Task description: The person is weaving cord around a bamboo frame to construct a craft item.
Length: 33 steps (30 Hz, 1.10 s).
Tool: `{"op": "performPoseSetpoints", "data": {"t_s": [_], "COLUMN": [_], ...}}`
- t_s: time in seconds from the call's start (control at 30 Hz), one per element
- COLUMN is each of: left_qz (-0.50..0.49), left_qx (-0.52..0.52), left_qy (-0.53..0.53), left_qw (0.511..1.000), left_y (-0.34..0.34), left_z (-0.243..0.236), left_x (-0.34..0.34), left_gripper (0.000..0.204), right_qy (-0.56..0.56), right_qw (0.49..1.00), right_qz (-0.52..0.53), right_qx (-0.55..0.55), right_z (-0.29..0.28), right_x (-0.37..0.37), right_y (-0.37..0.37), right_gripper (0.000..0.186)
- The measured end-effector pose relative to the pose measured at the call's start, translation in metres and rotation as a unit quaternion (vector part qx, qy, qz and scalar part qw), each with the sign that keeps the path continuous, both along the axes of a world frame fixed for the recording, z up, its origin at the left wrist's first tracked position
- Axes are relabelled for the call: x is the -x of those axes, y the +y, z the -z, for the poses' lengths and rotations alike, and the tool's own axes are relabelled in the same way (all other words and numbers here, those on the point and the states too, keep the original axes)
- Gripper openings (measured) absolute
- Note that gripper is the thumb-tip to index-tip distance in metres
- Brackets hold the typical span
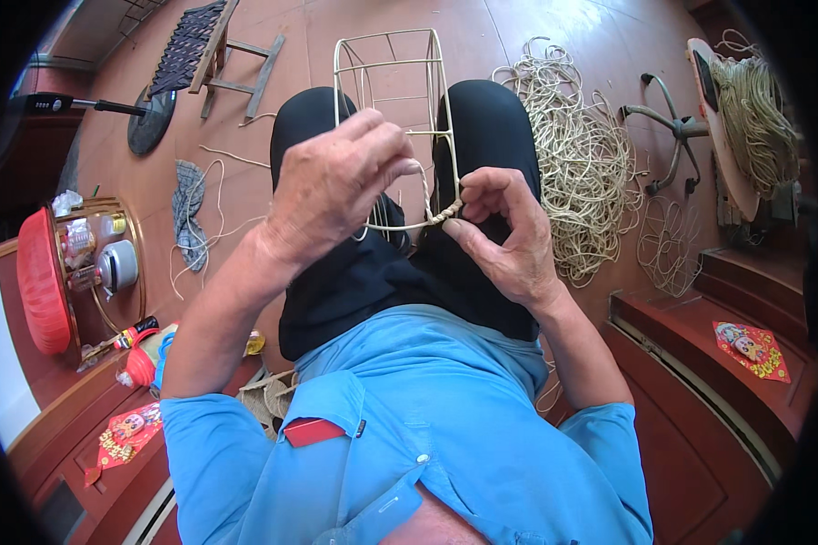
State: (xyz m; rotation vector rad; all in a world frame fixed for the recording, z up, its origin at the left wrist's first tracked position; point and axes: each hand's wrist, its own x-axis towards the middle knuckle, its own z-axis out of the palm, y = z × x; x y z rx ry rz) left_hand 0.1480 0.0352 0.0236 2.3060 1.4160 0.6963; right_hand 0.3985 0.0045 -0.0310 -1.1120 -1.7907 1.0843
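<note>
A cream-coloured open wire-like frame (386, 65) rests between my knees, with braided cord (444, 212) wrapped round its near right corner. My left hand (341, 177) is closed in a pinch on a pale cord (425, 189) that runs down to that wrapping, above the frame's near left part. My right hand (504, 232) has its thumb just below the wrapped corner and its curled forefinger against the upright beside it, gripping the frame there. The frame's lower left is partly hidden behind my left hand.
A tangle of cord (568, 163) lies right of my knees, beside a chair base (668, 129), a wire piece (668, 245) and a coiled bundle (750, 127). At left are a wooden stool (245, 68), a stand base (145, 132), a grey cloth (191, 213) and a red basket (41, 282).
</note>
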Motion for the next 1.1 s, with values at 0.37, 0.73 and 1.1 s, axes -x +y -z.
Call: {"op": "performPoseSetpoints", "data": {"t_s": [0.37,0.73,1.1], "left_qz": [-0.024,-0.045,-0.023], "left_qx": [-0.032,-0.052,-0.025], "left_qy": [-0.054,-0.077,-0.058], "left_qw": [0.998,0.995,0.998], "left_y": [0.032,0.021,-0.024], "left_z": [0.018,0.017,0.011], "left_x": [0.002,-0.010,-0.013], "left_gripper": [0.010,0.011,0.013], "right_qy": [0.076,0.107,0.025], "right_qw": [0.993,0.981,0.990], "right_qz": [-0.010,0.060,0.083], "right_qx": [0.089,0.150,0.109], "right_z": [-0.002,-0.009,0.001], "right_x": [-0.002,0.019,0.015], "right_y": [-0.002,0.005,-0.039], "right_gripper": [0.035,0.027,0.034]}}
